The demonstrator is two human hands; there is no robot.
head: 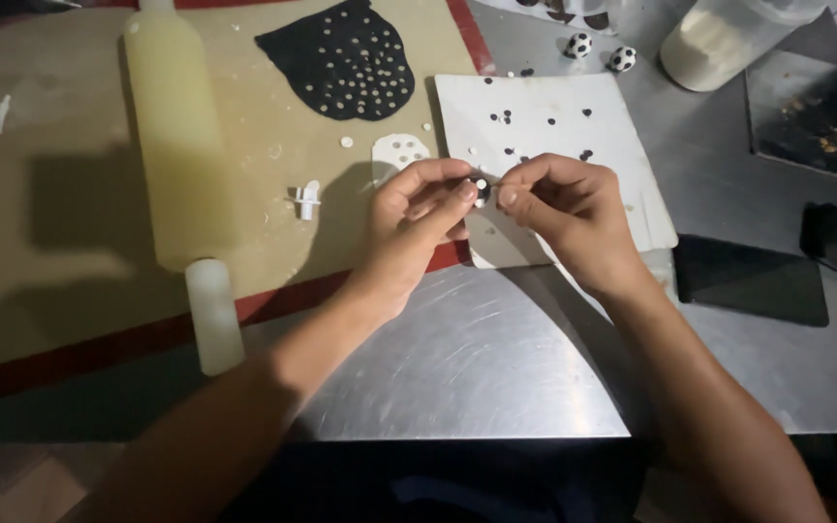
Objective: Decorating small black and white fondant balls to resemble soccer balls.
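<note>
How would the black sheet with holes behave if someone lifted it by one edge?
The black sheet lies thin and flat on the mat, so it would probably droop. Its many punched holes suggest it may stretch or tear easily. It looks light.

Blk fondant sheet (346, 60) w/ pale dots

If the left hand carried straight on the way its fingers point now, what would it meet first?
The left hand points right, so it would first meet the small black-and-white ball pinched at its fingertips, then the right hand just beyond. Depth between them is hard to judge.
</note>
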